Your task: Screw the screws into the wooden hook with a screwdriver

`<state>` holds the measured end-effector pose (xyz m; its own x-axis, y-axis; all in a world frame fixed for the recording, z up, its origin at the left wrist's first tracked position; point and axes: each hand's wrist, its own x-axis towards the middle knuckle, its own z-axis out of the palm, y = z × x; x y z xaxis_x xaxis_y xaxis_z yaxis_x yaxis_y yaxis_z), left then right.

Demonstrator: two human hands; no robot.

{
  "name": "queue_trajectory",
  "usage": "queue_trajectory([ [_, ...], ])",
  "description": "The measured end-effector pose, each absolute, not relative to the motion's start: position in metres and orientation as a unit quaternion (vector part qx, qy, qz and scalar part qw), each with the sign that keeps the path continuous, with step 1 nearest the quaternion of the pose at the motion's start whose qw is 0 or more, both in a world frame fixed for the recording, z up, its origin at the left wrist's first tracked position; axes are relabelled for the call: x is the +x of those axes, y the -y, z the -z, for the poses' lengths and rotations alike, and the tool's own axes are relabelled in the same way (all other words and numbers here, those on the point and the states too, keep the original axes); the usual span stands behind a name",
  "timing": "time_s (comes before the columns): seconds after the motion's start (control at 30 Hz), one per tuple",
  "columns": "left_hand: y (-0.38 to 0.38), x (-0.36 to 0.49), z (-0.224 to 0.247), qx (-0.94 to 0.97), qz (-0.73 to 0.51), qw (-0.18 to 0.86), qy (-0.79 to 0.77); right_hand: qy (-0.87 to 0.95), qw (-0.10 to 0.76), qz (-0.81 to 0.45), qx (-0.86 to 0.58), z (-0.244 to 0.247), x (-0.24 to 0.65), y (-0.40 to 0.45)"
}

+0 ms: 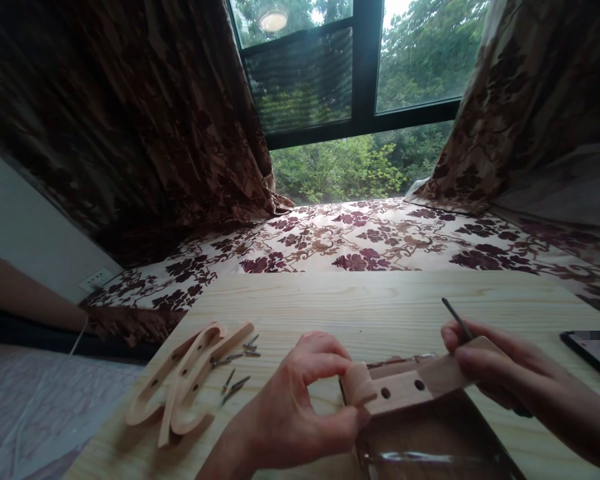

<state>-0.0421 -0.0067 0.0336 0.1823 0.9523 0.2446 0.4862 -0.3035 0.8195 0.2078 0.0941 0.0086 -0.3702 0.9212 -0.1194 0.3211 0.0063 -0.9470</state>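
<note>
My left hand (290,407) is closed, thumb and fingers pinching the curved end of a pale wooden hook (403,390). Two dark holes show along the hook's flat face. At its other end, my right hand (515,373) grips the wood and also holds a slim dark tool, seemingly a screwdriver (459,319), whose shaft points up and left. Much of the tool lies hidden in the fingers. Beneath the hook is a brown panel in shiny clear wrap (430,440).
Several similar wooden hooks (180,377) lie at the table's left, with several loose screws (236,387) beside them. A dark-edged phone or tablet (593,357) rests at the right edge of the pale wooden table (330,300). Patterned cloth (360,233) covers the window ledge behind.
</note>
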Motion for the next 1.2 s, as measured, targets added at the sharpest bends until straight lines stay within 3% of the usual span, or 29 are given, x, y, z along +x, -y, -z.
queue_trajectory([
  [0.13, 0.007, -0.043, -0.037, 0.715, -0.359, 0.311, -0.513, 0.591, 0.277, -0.584, -0.483, -0.005, 0.210, -0.093],
  [0.47, 0.005, -0.045, -0.035, 0.735, -0.326, 0.293, -0.517, 0.545, 0.283, -0.610, -0.500, -0.004, 0.208, -0.094],
  [0.93, 0.004, -0.045, -0.034, 0.750, -0.317, 0.287, -0.505, 0.541, 0.291, -0.600, -0.513, -0.006, 0.205, -0.092],
  [1.2, 0.004, -0.047, -0.030, 0.754, -0.316, 0.267, -0.511, 0.524, 0.343, -0.560, -0.543, -0.006, 0.196, -0.083],
])
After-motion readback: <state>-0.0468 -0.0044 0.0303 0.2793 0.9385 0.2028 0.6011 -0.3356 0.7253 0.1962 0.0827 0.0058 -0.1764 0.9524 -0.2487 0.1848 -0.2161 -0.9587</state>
